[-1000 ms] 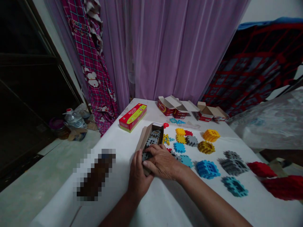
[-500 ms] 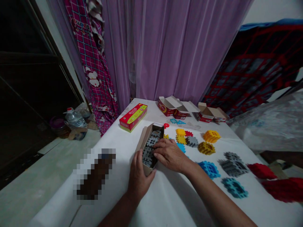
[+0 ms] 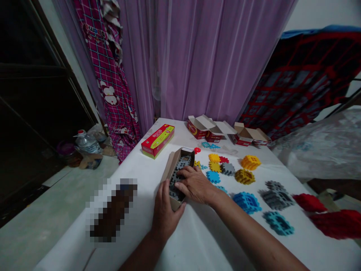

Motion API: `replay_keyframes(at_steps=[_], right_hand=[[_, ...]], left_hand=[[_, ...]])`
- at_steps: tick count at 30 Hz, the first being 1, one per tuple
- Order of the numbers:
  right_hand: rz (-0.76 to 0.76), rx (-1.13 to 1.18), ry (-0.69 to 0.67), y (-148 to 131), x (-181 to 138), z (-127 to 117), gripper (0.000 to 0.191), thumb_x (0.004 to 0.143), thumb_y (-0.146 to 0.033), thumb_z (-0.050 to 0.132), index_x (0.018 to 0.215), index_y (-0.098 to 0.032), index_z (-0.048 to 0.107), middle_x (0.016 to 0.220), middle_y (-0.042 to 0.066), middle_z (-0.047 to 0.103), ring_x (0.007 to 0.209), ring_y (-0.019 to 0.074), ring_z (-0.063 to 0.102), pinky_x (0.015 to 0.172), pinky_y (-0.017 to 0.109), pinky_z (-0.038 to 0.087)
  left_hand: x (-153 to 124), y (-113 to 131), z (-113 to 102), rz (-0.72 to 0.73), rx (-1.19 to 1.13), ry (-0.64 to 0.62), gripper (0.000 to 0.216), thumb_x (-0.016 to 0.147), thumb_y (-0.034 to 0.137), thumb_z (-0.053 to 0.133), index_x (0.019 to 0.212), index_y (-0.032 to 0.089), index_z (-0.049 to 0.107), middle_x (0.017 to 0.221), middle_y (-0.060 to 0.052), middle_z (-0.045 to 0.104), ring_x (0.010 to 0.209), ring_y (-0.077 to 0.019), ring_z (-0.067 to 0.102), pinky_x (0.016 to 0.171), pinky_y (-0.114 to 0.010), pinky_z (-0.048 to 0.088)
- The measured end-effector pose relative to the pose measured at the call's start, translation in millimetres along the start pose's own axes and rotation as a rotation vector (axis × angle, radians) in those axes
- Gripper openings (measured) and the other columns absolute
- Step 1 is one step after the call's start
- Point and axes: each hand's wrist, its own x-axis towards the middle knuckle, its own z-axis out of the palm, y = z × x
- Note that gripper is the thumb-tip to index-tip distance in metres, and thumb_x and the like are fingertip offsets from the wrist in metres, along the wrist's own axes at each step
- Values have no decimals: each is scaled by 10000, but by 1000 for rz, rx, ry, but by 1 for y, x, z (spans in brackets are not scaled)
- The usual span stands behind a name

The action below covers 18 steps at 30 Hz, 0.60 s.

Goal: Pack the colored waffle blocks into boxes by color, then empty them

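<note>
A narrow open cardboard box (image 3: 176,205) stands on the white table, its long side slanting away from me. Grey interlocking building blocks (image 3: 184,161) with notched edges fill it in a row. My left hand (image 3: 164,210) is closed around the near end of the box, thumb on the right side and fingers on the left. Over the box's right wall reaches my right hand (image 3: 194,184), its bent fingers and thumb down on the grey blocks; the fingertips are partly hidden among them.
A closed red and yellow-green box (image 3: 158,141) lies at the back left. Opened red boxes (image 3: 197,130) stand along the back. To the right are stacks of yellow (image 3: 250,162), blue (image 3: 246,203), grey (image 3: 278,197) and red blocks (image 3: 335,224). A pixelated patch covers something at left.
My right hand has shifted slightly left and toward me over the grey blocks in the box. My left hand keeps its hold on the box's near end.
</note>
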Motion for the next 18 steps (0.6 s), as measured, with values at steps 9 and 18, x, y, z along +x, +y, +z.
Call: replay_keyframes(at_steps=[9, 18], right_hand=[[11, 20, -26, 11, 7, -3, 507, 1008, -446, 261, 1073, -263, 729, 1276, 48, 638, 1208, 274, 433, 958, 484, 284], [71, 4, 59, 22, -6, -7, 517, 1011, -425, 244, 1050, -243, 727, 1252, 64, 658, 1221, 279, 433, 951, 476, 272]], left_hand=[[-3, -2, 2, -4, 26, -12, 910, 750, 228, 689, 1492, 216, 162, 1409, -184, 419, 1312, -326, 436, 1032, -527, 436], [-5, -4, 3, -17, 30, -17, 907, 747, 212, 684, 1492, 216, 166, 1430, -184, 398, 1332, -330, 416, 1043, -535, 425]])
